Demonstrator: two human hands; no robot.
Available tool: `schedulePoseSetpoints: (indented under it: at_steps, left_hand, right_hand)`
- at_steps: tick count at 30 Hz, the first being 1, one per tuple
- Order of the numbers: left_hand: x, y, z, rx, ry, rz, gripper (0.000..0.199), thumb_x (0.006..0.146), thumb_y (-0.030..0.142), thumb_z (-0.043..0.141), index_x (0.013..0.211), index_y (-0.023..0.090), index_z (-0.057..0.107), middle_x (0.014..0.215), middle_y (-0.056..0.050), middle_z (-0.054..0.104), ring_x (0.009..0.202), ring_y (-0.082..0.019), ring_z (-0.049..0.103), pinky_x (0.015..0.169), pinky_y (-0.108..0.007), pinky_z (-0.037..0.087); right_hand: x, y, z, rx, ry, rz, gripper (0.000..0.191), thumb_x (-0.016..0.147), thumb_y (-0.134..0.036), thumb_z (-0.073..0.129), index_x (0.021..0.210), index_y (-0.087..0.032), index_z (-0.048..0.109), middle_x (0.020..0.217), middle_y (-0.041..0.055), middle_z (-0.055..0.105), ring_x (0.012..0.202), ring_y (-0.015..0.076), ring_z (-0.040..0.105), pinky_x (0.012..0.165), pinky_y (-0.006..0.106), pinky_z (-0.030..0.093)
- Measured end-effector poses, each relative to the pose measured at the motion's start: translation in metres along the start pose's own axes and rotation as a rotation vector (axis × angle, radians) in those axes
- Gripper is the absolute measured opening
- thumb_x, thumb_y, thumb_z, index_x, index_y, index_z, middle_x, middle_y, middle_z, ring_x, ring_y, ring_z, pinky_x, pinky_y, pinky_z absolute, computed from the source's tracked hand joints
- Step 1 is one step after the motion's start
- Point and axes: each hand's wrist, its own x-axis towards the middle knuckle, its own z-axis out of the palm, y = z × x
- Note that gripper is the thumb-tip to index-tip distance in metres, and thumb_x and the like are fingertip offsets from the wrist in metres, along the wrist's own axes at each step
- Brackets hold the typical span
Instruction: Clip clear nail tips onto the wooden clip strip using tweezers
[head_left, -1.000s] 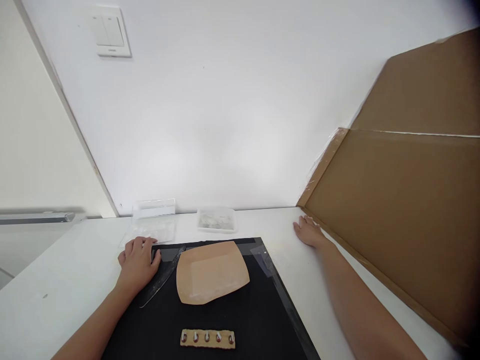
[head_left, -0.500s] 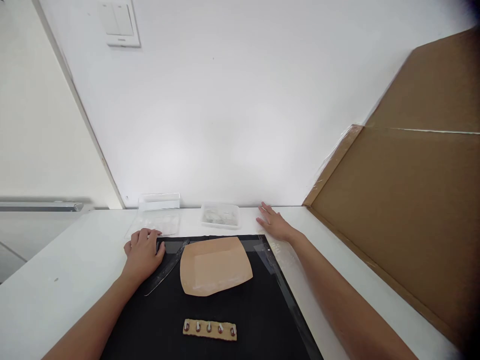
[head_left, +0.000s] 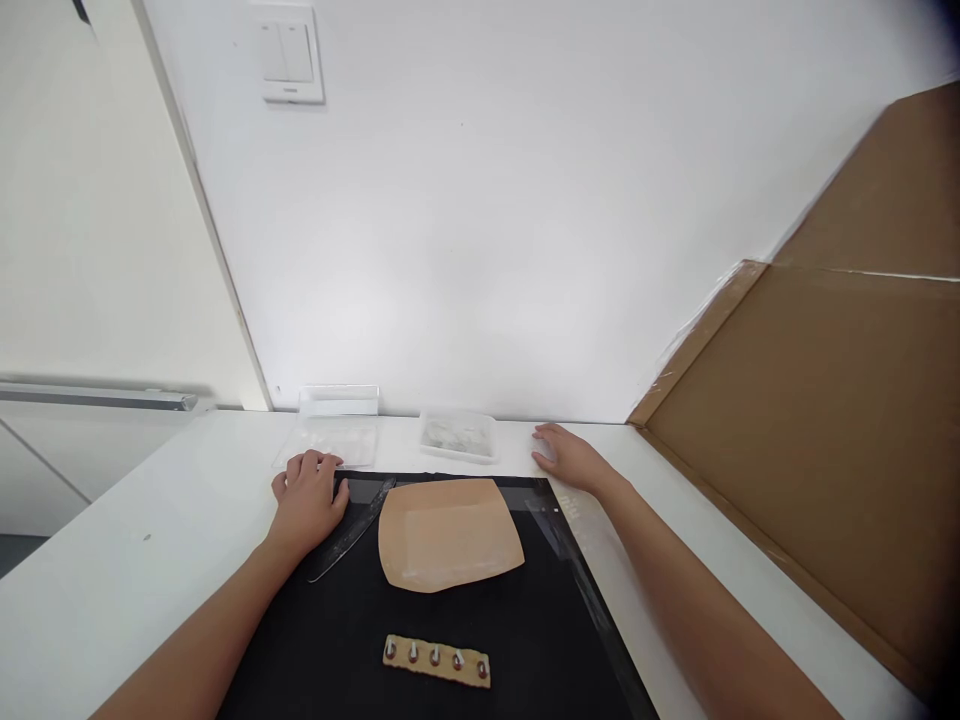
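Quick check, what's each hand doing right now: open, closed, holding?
Left hand: open, loosely curled at the black mat, no held object visible.
Right hand: open, fingers bent, right of the plastic box, no held object visible.

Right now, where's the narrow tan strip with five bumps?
In the head view, the strip lies bottom centre on the black mat, below the shallow tan tray.

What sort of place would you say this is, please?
Probably an indoor work corner: a white table against a wall with a light switch, and a black mat laid on the tabletop.
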Motion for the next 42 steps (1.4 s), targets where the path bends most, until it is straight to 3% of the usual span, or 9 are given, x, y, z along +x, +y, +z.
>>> schedulePoseSetpoints:
  at_steps: [5,11,14,17,20,26,29,34,42]
  left_hand:
    - [-0.002,0.001,-0.001,-0.024,0.031,0.018,0.035,0.096,0.032,0.048,0.123,0.018,0.065,0.125,-0.017,0.059,0.124,-0.036,0.048,0.103,-0.057,0.036]
    - [-0.007,0.001,0.000,-0.101,0.112,-0.002,0.037,0.094,0.027,0.051,0.126,0.013,0.064,0.129,-0.020,0.059,0.127,-0.038,0.046,0.106,-0.059,0.032]
    - [-0.008,0.005,-0.001,-0.176,0.200,-0.031,0.059,0.094,0.023,0.049,0.150,0.004,0.041,0.134,-0.025,0.058,0.131,-0.039,0.045,0.107,-0.060,0.030]
    - [-0.010,0.013,-0.006,-0.265,0.266,0.024,0.069,0.097,0.021,0.048,0.159,0.003,0.023,0.143,-0.026,0.054,0.134,-0.037,0.046,0.110,-0.058,0.030]
    - [-0.018,0.027,-0.016,-0.350,0.276,0.120,0.068,0.101,0.026,0.046,0.161,0.011,0.018,0.149,-0.020,0.053,0.141,-0.033,0.044,0.114,-0.054,0.030]
    - [-0.048,0.060,-0.040,-0.812,0.116,0.366,0.059,0.107,0.031,0.045,0.161,0.028,0.021,0.151,-0.014,0.056,0.138,-0.029,0.052,0.115,-0.055,0.030]
    - [-0.059,0.071,-0.048,-0.966,0.003,0.491,0.059,0.106,0.032,0.051,0.159,0.027,0.027,0.142,-0.011,0.064,0.126,-0.026,0.062,0.113,-0.050,0.036]
    - [-0.062,0.081,-0.052,-1.169,-0.094,0.445,0.053,0.101,0.031,0.062,0.150,0.022,0.044,0.111,-0.005,0.077,0.095,-0.019,0.070,0.088,-0.036,0.052]
    - [-0.062,0.086,-0.052,-1.186,-0.132,0.395,0.041,0.098,0.031,0.069,0.135,0.022,0.058,0.101,-0.005,0.075,0.087,-0.016,0.068,0.080,-0.031,0.052]
  right_hand:
    - [-0.007,-0.009,0.003,-0.020,0.045,0.017,0.030,0.097,-0.034,0.052,0.115,-0.017,0.067,0.128,0.0173,0.068,0.108,0.0290,0.068,0.103,0.044,0.051]
    - [-0.023,-0.025,-0.004,0.022,0.200,0.061,0.026,0.099,-0.031,0.043,0.087,-0.022,0.063,0.097,0.0108,0.075,0.098,0.0302,0.068,0.120,0.071,0.023]
    - [-0.030,-0.048,-0.014,0.105,0.336,0.080,0.030,0.102,-0.040,0.043,0.094,-0.021,0.065,0.103,0.0122,0.076,0.100,0.0305,0.070,0.118,0.064,0.033]
    - [-0.041,-0.086,-0.021,0.232,0.440,0.112,0.038,0.103,-0.052,0.045,0.108,-0.020,0.067,0.107,0.0134,0.078,0.102,0.0301,0.073,0.093,0.046,0.056]
    - [-0.060,-0.133,-0.024,0.383,0.450,0.102,0.041,0.104,-0.056,0.047,0.119,-0.023,0.066,0.101,0.0086,0.080,0.095,0.0251,0.076,0.077,0.034,0.059]
    - [-0.089,-0.207,-0.027,1.104,0.327,0.079,0.037,0.093,-0.053,0.072,0.114,-0.024,0.066,0.085,0.0035,0.074,0.080,0.0205,0.072,0.084,0.036,0.060]
    - [-0.093,-0.220,-0.026,1.208,0.301,0.105,0.033,0.092,-0.050,0.076,0.109,-0.023,0.067,0.086,0.0040,0.074,0.071,0.0169,0.069,0.075,0.032,0.060]
    - [-0.098,-0.228,-0.025,1.241,0.290,0.065,0.025,0.093,-0.044,0.076,0.103,-0.023,0.069,0.092,0.0051,0.076,0.068,0.0140,0.066,0.068,0.029,0.059]
    - [-0.103,-0.234,-0.029,1.326,0.247,0.054,0.024,0.091,-0.042,0.078,0.104,-0.023,0.069,0.091,0.0040,0.076,0.067,0.0147,0.067,0.061,0.029,0.058]
